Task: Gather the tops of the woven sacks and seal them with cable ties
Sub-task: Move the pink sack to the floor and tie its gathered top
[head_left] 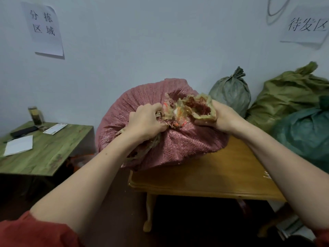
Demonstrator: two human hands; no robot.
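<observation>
Red woven sack on wooden bench: left hand and right hand, each grip clamped on its frayed mouth, mid-gather; next, likely bunching it into one neck for a cable tie, none visible

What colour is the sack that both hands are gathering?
Reddish pink woven sack, seen in the head view.

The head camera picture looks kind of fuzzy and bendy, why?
Head view: the light is dim and bluish; the paper signs on the wall lean and curve from the wide lens; the left hand and right hand gripping the red sack are slightly soft; the jar is smeared.
</observation>
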